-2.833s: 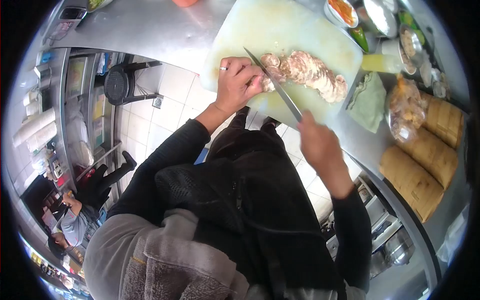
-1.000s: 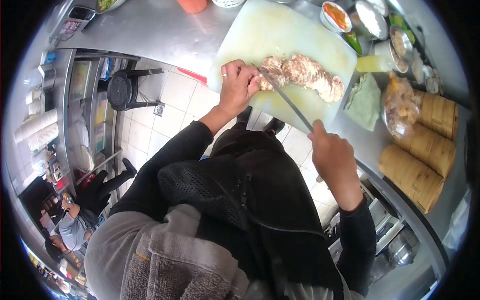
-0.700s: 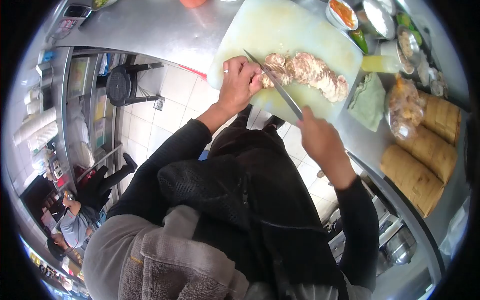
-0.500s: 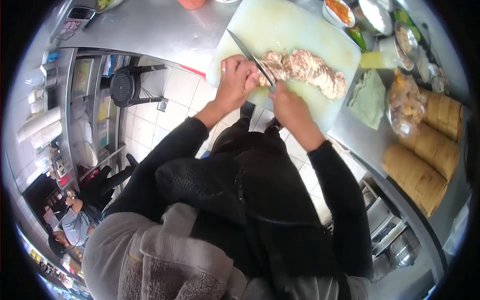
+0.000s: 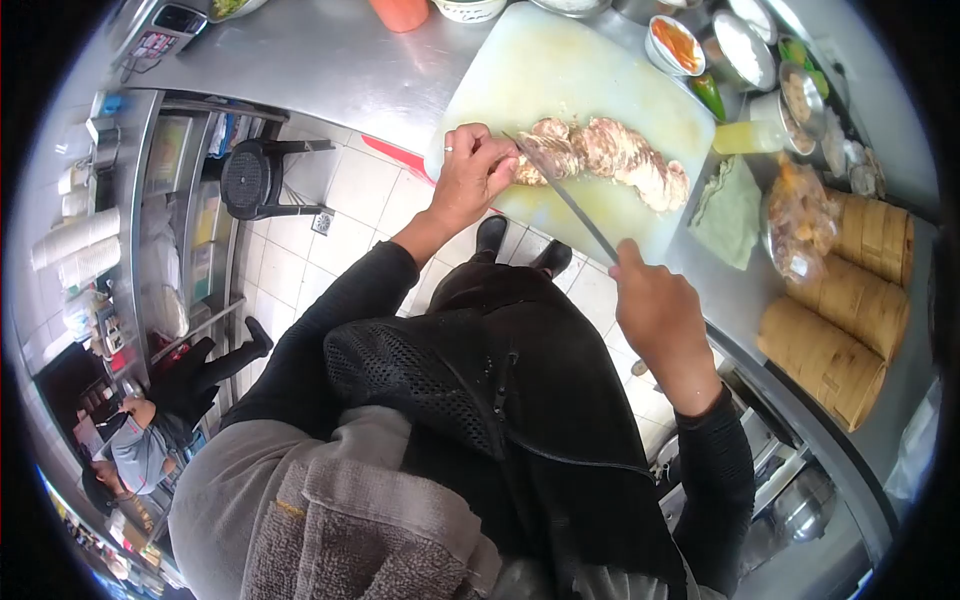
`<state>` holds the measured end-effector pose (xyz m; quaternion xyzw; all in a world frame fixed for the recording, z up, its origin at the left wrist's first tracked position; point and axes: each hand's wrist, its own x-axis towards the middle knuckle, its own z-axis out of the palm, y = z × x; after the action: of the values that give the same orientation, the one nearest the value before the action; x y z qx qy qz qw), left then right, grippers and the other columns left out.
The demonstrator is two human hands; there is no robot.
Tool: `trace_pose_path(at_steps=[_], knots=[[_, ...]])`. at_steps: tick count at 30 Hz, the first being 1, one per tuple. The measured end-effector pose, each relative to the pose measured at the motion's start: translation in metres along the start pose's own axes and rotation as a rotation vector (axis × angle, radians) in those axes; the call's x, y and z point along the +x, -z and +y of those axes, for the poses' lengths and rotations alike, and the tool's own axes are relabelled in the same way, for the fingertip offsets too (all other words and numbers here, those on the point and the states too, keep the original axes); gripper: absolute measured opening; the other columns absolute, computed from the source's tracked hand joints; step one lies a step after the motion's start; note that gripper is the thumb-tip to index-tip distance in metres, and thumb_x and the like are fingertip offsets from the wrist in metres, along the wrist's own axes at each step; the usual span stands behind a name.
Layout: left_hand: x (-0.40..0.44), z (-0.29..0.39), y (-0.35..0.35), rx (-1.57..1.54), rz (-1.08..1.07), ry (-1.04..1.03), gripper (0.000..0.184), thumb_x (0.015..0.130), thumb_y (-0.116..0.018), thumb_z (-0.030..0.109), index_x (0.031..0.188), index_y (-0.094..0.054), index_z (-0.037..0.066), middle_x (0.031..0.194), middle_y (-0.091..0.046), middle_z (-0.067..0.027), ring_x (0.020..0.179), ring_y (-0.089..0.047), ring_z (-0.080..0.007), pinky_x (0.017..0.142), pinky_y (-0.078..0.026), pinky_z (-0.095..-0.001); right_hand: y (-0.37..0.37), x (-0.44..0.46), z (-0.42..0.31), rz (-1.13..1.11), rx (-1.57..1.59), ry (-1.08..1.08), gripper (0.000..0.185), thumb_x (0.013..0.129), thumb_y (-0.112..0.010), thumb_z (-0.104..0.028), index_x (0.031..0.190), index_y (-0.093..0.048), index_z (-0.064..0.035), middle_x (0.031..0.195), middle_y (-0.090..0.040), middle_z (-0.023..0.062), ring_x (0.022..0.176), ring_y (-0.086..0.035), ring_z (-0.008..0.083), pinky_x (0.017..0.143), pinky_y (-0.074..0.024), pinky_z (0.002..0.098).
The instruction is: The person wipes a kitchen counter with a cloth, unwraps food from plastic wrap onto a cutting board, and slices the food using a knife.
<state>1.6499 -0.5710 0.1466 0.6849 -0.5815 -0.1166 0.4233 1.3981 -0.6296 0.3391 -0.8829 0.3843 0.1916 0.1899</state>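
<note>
A row of pale, brown-marbled sliced meat point(image 5: 625, 155) lies on a white cutting board point(image 5: 560, 60). My left hand point(image 5: 470, 178) is closed at the left end of the row, with bent fingers holding the meat; its fingertips partly hide that end. In my right hand point(image 5: 660, 315), near the counter's front edge, is the handle of a long kitchen knife point(image 5: 585, 220). Its blade slants up and left across the board, with the tip at the meat close to my left fingers.
Right of the board lie a folded green cloth point(image 5: 730, 205), a bag of food point(image 5: 803, 215) and bamboo steamers point(image 5: 825, 355). Bowls, one with orange strips point(image 5: 676, 45), stand behind. A black stool point(image 5: 250, 178) is at the left. Another person point(image 5: 145, 440) is at far left.
My right hand has drawn the knife back toward me and to the right, so more blade shows below the meat. My left hand stays at the meat's left end.
</note>
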Motion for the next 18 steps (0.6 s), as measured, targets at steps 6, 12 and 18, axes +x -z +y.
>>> trace_pose_path(at_steps=[6, 12, 18], knots=[[0.004, 0.004, 0.006, -0.051, -0.046, 0.041, 0.019, 0.089, -0.072, 0.017, 0.107, -0.067, 0.012, 0.107, -0.046, -0.0102, 0.102, -0.043, -0.0310, 0.087, -0.044, -0.0411, 0.003, -0.001, -0.004, 0.028, -0.023, -0.012, 0.012, 0.100, -0.053, -0.017, 0.101, -0.047, -0.0057, 0.064, -0.063, 0.0210, 0.064, -0.064, 0.0436, 0.059, -0.0488, 0.0547], [0.004, 0.002, 0.004, -0.110, -0.064, 0.090, 0.019, 0.090, -0.071, 0.019, 0.107, -0.067, 0.010, 0.105, -0.046, -0.0111, 0.103, -0.044, -0.0305, 0.093, -0.043, -0.0397, 0.006, 0.011, -0.011, -0.092, -0.042, -0.047, 0.017, 0.100, -0.051, -0.017, 0.107, -0.046, -0.0026, 0.071, -0.067, 0.0228, 0.069, -0.068, 0.0426, 0.059, -0.0538, 0.0522], [0.009, -0.003, 0.009, -0.088, -0.071, 0.040, 0.021, 0.090, -0.071, 0.018, 0.110, -0.067, 0.011, 0.110, -0.049, -0.0112, 0.107, -0.046, -0.0314, 0.095, -0.042, -0.0412, -0.031, 0.065, 0.002, -0.028, 0.117, 0.035, 0.018, 0.101, -0.052, -0.018, 0.107, -0.046, -0.0026, 0.076, -0.067, 0.0256, 0.073, -0.068, 0.0452, 0.062, -0.0528, 0.0552]])
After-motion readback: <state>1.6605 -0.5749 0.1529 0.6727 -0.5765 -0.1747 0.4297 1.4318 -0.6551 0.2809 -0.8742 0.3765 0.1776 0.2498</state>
